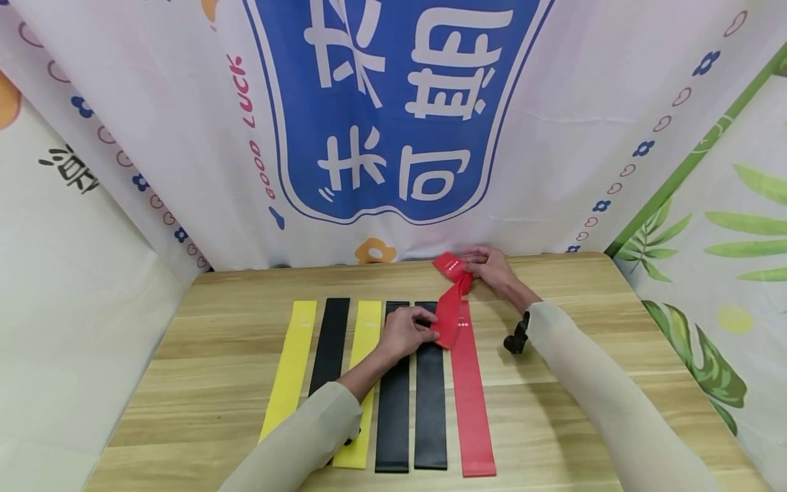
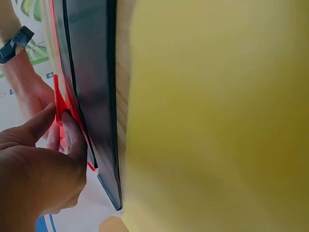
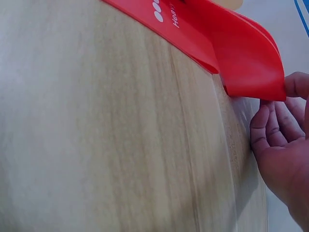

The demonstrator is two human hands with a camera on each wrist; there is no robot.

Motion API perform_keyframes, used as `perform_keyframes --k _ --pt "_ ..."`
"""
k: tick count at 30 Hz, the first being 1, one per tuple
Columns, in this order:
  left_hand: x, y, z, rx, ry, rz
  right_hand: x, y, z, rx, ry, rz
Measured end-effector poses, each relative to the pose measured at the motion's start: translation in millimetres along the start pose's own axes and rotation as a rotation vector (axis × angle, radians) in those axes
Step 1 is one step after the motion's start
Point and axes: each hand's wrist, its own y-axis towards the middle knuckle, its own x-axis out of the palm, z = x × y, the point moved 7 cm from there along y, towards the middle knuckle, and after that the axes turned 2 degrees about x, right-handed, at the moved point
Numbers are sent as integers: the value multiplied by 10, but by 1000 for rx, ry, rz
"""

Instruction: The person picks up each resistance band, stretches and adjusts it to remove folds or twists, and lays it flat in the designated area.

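Observation:
A red resistance band (image 1: pixel 449 314), twisted and folded over itself, is stretched between both hands near the table's back edge. My left hand (image 1: pixel 402 335) pinches its lower end between thumb and fingers, over a black band (image 1: pixel 431 410). At the other end, my right hand (image 1: pixel 492 270) grips the band close to the backdrop. A second red resistance band (image 1: pixel 472 410) lies flat just below them, its top partly covered. White dots and the print "Heavy" show on red band material (image 3: pixel 166 14) in the right wrist view.
To the left, more flat bands lie side by side: a yellow one (image 1: pixel 289 383), a black one (image 1: pixel 329 338), another yellow one (image 1: pixel 369 314) and another black one (image 1: pixel 391 424). A printed cloth (image 1: pixel 529 171) hangs behind the wooden table (image 1: pixel 203 376).

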Motion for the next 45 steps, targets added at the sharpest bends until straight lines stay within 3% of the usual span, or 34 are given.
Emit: perform_keyframes --k 7,16,24,36,45 --pt "7 -14 -38 -77 -38 -22 -10 0 6 11 -2 -4" --pt "95 -76 -60 -155 -167 -146 1 -14 -8 15 19 9" --pt "138 -151 3 -146 -202 -195 -2 -25 -23 29 67 -9" --pt "225 -262 97 -96 -267 -197 -55 -18 11 -10 28 5" --pt "274 -287 105 -69 -250 -159 -65 -15 33 5 146 11"
